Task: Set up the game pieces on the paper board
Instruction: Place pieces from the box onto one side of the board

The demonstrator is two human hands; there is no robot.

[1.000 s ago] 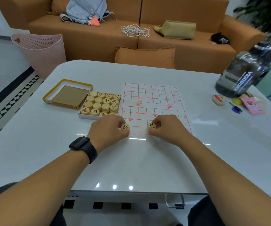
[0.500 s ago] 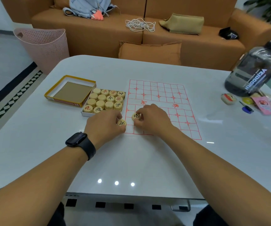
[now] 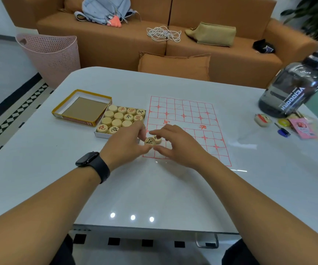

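The left hand (image 3: 124, 145) pinches a round wooden game piece with a black character (image 3: 150, 141) in its fingers, face up, over the near left corner of the red-gridded paper board (image 3: 185, 119), whose long axis runs away across the white desk (image 3: 154, 188). The right hand (image 3: 175, 143) pinches a second wooden disc (image 3: 157, 139) just beside it.

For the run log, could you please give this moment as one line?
left hand: pinches wooden piece | right hand: second piece at fingertips | paper board: bare | tray: nearly full
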